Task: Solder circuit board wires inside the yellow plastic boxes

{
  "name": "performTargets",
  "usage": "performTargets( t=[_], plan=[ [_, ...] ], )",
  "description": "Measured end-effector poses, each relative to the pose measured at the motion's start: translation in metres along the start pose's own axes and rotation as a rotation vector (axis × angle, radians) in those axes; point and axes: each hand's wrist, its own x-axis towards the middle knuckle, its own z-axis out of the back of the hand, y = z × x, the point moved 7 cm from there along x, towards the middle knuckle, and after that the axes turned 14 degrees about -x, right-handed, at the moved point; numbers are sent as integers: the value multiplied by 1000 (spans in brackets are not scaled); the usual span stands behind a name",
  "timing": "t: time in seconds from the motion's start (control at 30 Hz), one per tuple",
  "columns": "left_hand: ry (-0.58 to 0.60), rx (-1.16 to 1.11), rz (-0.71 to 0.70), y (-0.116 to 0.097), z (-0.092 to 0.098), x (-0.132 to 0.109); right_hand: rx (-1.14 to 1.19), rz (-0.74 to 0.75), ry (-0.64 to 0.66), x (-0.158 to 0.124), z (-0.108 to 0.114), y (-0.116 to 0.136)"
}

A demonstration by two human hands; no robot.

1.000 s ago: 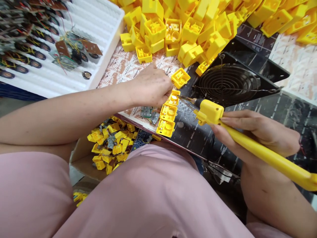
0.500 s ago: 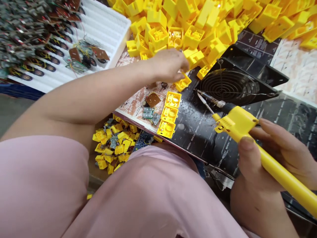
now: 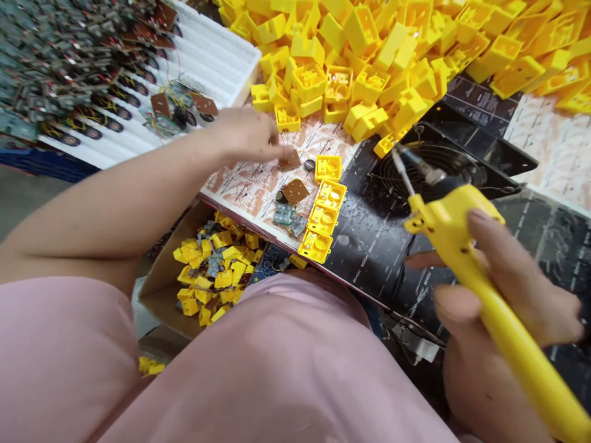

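Note:
My right hand is wrapped round a yellow soldering gun, its metal tip raised over the black fan grille. My left hand reaches across the patterned table; its fingertips touch a small brown circuit board next to a black round part. Just right of them lies a single yellow housing. A row of three yellow housings sits at the table's front edge, with a brown board and wired green boards beside it.
A big heap of yellow plastic housings fills the back of the table. A white tray of wired boards and speakers stands at the back left. Below the table edge, a cardboard box holds finished yellow parts.
My left hand left the row of housings, went up to the yellow heap, then drew left onto the small brown board. The soldering gun pulled back right, its tip swinging upward.

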Motion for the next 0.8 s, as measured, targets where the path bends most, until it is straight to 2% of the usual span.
performTargets(
  t=[0.03, 0.07, 0.1, 0.13, 0.2, 0.27, 0.33, 0.37, 0.4, 0.5, 0.57, 0.67, 0.8],
  plan=[
    [4, -54, -13, 1, -10, -1, 3, 52, 51, 8, -10, 11],
    [-12, -126, -30, 1, -17, -3, 6, 230, 71, 16, -19, 30],
    [-38, -210, -38, 1, -22, -5, 0, 328, 121, 23, -31, 41],
    [-64, -302, -39, 0, -24, -8, 9, 369, 137, 30, -43, 47],
    [-127, -468, -41, -1, -19, -15, 46, 380, 60, 48, -61, 49],
    [-259, -535, -74, -1, -4, -23, 42, 385, 66, 65, -88, 48],
    [-402, -431, -127, -2, 11, -32, 1, 384, 164, 81, -119, 46],
    [-434, -330, -148, -2, 13, -35, -21, 375, 195, 89, -133, 44],
    [-414, -220, -167, -3, 11, -37, -39, 360, 239, 96, -146, 43],
    [-207, -33, -215, -1, -12, -40, -69, 357, 324, 105, -172, 41],
    [-138, -76, -225, 3, -19, -44, -83, 377, 353, 105, -180, 40],
    [-164, -195, -246, 1, -12, -45, -85, 388, 320, 101, -177, 39],
    [-126, -212, -322, -20, -14, -33, -59, 377, 159, 98, -148, 43]
  ],
)
